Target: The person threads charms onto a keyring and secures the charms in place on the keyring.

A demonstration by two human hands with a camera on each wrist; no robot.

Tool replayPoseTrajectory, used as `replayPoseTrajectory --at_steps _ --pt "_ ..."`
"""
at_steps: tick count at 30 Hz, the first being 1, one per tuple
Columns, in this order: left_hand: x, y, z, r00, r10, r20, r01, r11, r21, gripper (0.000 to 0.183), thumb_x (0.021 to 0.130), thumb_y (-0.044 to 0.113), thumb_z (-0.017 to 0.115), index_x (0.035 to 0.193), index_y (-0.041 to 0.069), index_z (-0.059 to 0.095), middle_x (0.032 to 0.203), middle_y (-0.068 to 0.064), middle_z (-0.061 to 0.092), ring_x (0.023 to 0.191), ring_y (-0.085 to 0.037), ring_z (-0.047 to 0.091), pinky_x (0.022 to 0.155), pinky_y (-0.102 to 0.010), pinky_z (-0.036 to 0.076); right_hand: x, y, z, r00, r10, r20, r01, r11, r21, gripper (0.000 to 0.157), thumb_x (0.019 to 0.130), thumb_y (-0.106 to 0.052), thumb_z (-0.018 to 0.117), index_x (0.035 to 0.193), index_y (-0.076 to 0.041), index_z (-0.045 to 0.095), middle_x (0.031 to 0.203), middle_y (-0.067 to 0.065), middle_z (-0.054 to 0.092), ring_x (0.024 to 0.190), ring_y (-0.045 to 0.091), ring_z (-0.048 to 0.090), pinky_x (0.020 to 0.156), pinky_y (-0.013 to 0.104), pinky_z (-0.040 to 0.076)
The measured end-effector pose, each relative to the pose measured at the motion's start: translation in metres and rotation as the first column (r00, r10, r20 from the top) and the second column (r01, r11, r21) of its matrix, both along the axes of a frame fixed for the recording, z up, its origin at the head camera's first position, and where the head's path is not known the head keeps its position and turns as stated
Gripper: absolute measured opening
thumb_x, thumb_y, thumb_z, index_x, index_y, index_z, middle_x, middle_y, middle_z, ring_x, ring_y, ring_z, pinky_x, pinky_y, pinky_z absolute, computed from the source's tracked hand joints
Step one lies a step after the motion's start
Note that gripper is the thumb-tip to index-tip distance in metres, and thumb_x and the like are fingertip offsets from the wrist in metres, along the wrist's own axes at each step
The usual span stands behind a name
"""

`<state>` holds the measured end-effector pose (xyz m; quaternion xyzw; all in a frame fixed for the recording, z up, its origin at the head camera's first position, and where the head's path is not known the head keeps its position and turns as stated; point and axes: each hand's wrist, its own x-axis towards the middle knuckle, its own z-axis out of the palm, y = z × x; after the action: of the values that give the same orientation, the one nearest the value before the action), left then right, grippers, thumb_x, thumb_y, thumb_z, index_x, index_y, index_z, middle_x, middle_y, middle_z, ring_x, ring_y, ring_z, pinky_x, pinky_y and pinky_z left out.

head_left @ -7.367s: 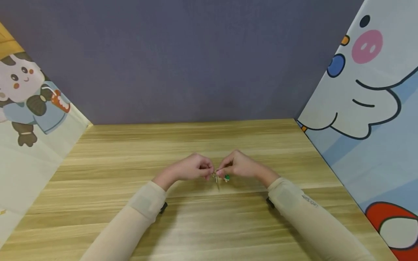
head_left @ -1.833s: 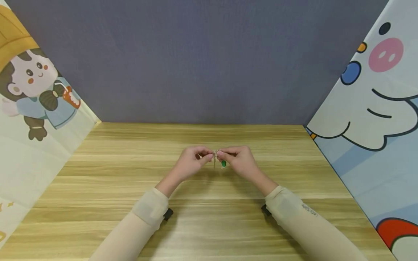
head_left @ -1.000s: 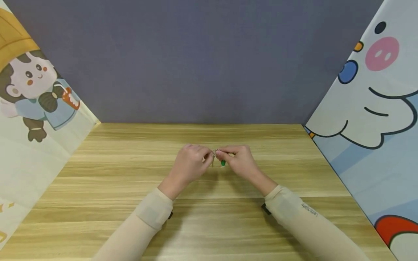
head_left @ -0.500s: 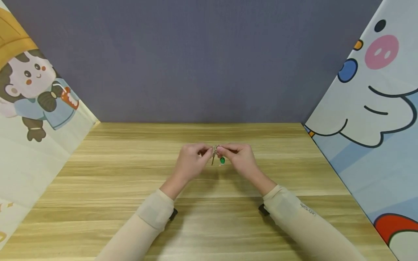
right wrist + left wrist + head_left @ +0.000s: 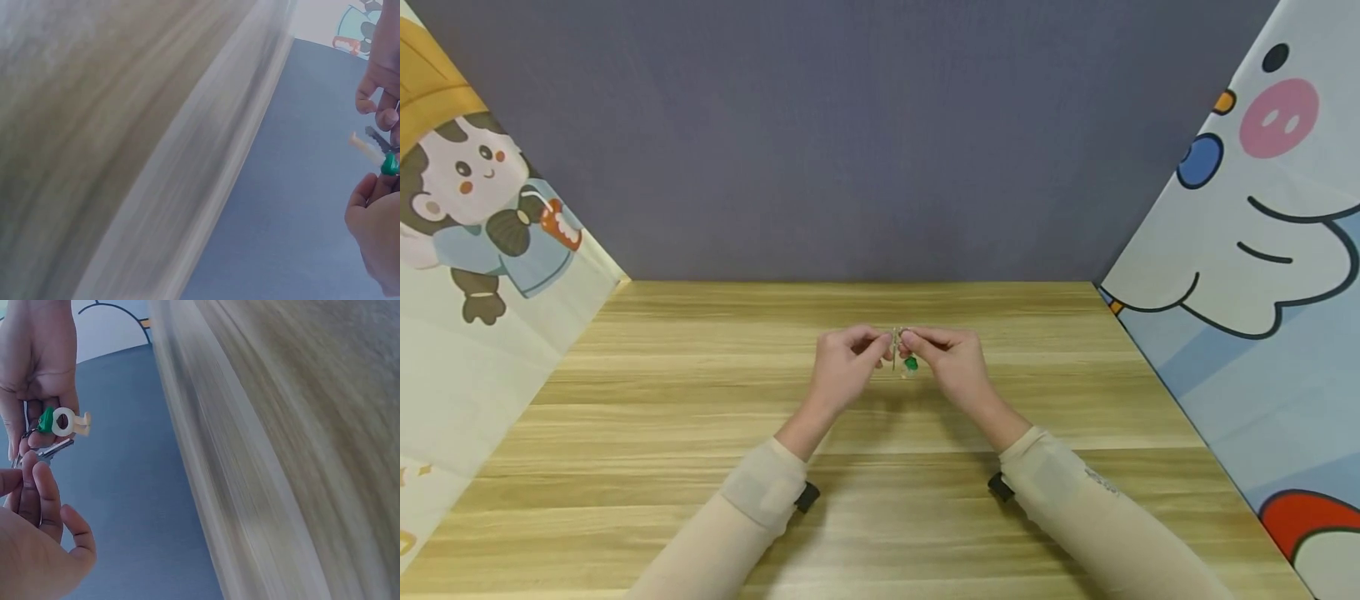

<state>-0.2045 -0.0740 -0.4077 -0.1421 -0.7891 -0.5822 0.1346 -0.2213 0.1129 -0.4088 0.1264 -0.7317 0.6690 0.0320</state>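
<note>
Both hands meet above the table over a small metal key (image 5: 894,354) and its key ring (image 5: 901,333). My left hand (image 5: 844,367) pinches the key near its head between thumb and index finger. The right hand (image 5: 957,364) pinches the key ring with thumb and index finger. From the ring hangs a figurine charm (image 5: 62,422) with a green top, white body and pale legs. The key's toothed blade (image 5: 377,137) points out beside the charm in the right wrist view. Fingertips hide most of the ring and the key's head.
Below the hands lies a wood-grain table (image 5: 880,517). A plain grey-blue panel (image 5: 850,142) stands at its back edge. Cartoon-printed panels rise at the left (image 5: 497,350) and right (image 5: 1285,375). Dark wrist cameras sit under both sleeves.
Over the last seconds both hands have shifted slightly away from the body, still together. The left fingers have changed their hold several times. The key, tilted half a second ago, now hangs nearly straight down.
</note>
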Motion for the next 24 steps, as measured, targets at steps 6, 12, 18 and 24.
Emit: replayPoseTrajectory --at_steps 6,12,18,24 --pt "-0.001 0.000 0.000 0.997 -0.040 0.062 0.038 0.999 0.037 0.019 0.104 0.018 0.069 0.098 0.004 0.081 0.085 -0.014 0.078 0.076 -0.033 0.072 0.070 -0.035 0.063 -0.001 0.002 -0.003 1.000 -0.011 0.010 0.011 1.000 0.000 0.023 0.100 -0.015 0.077 0.113 0.003 0.081 0.087 0.000 0.082 0.080 0.009 0.076 0.081 0.026 0.063" --pt "-0.002 -0.007 -0.001 0.983 -0.111 0.147 0.113 0.994 -0.007 0.015 0.103 0.019 0.072 0.103 0.007 0.080 0.091 -0.011 0.078 0.080 -0.024 0.071 0.070 -0.030 0.058 -0.002 0.006 -0.002 1.000 0.017 0.009 -0.017 0.996 0.085 0.019 0.099 -0.017 0.077 0.108 -0.001 0.083 0.088 0.002 0.082 0.083 0.011 0.076 0.081 0.027 0.063" --pt "-0.002 -0.012 0.000 0.959 -0.182 0.219 0.202 0.977 -0.072 0.022 0.103 0.029 0.072 0.120 0.014 0.075 0.101 -0.013 0.079 0.086 -0.021 0.066 0.070 -0.029 0.051 0.000 0.008 0.000 0.998 0.053 -0.031 -0.045 0.976 0.213 0.018 0.101 -0.015 0.075 0.105 -0.001 0.084 0.092 0.014 0.082 0.081 0.012 0.075 0.076 0.028 0.062" --pt "-0.001 -0.013 0.000 0.966 -0.173 0.194 0.198 0.973 -0.116 0.021 0.108 0.032 0.065 0.116 0.015 0.075 0.094 -0.011 0.076 0.080 -0.021 0.062 0.064 -0.027 0.047 0.002 0.007 -0.002 0.974 0.094 -0.207 -0.022 0.945 0.326 0.015 0.100 -0.014 0.075 0.100 -0.004 0.085 0.086 0.011 0.081 0.073 0.015 0.070 0.067 0.030 0.057"
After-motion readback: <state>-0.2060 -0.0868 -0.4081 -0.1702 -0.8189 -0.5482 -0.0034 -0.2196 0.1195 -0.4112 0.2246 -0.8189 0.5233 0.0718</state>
